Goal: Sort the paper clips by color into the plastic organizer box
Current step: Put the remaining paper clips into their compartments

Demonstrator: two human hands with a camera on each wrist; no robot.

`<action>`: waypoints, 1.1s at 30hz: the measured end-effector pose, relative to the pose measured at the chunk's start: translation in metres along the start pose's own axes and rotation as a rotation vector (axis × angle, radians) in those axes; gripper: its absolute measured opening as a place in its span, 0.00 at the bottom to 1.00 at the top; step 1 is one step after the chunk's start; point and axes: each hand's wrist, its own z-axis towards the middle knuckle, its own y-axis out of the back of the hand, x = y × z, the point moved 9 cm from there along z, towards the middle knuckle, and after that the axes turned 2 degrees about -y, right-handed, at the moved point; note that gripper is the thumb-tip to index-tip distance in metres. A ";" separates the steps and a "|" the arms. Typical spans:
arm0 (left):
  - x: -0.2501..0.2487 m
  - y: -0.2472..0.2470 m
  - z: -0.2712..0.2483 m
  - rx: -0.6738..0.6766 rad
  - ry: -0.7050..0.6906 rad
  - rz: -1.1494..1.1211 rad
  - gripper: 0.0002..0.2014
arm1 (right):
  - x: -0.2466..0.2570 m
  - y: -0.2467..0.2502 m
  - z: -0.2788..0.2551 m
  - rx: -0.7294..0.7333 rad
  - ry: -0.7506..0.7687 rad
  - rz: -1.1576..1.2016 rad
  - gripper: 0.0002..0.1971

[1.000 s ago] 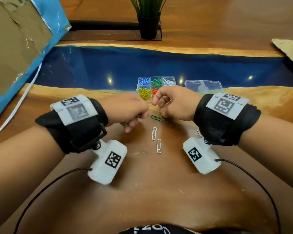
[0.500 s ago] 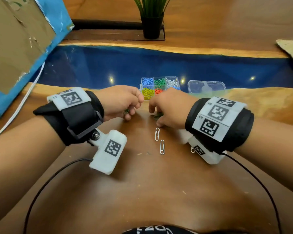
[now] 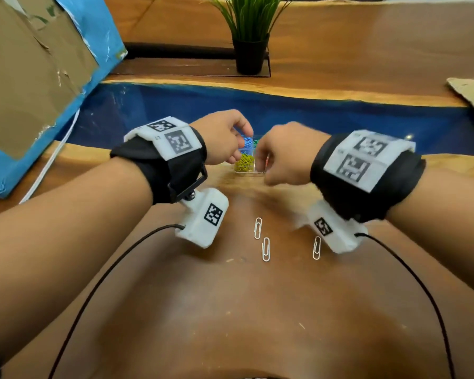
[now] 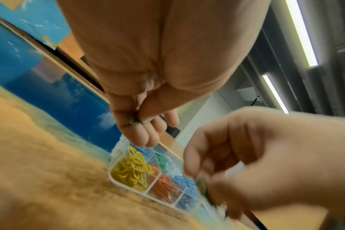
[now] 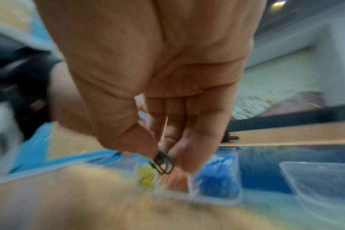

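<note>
Clear plastic, the compartmented organizer box [image 3: 249,170] sits on the brown wooden table [image 3: 230,310] at 12 o'clock from the person, at the edge of the blue resin strip [image 3: 326,116]. Visible compartments hold yellow [image 4: 131,171], orange [image 4: 163,188], blue [image 4: 187,193] and green paper clips [image 4: 161,160].

Left hand [image 3: 223,140]: above the box's 9 o'clock side, thumb and fingers pinching a light green wire paper clip [image 4: 142,122].

Right hand [image 3: 286,154]: above the box's 3 o'clock side, thumb and forefinger pinching dark green paper clips [image 5: 162,163]; their count cannot be told through blur.

Three white paper clips [image 3: 266,248] lie loose on the table at 6 o'clock from the box, apart from each other.

Clear plastic lid [image 5: 315,175] lies at 3 o'clock of the box. Potted green plant [image 3: 251,31] stands far back at 12 o'clock.
</note>
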 end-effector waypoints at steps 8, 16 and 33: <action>-0.022 0.002 0.027 -0.134 -0.062 0.055 0.14 | -0.067 0.011 0.056 0.006 -0.324 0.683 0.10; -0.030 0.002 0.039 -0.136 -0.081 0.157 0.18 | -0.071 0.011 0.063 0.004 -0.374 0.535 0.12; -0.036 0.001 0.022 -0.159 -0.243 0.472 0.16 | -0.051 0.018 0.036 -0.112 -0.120 0.198 0.21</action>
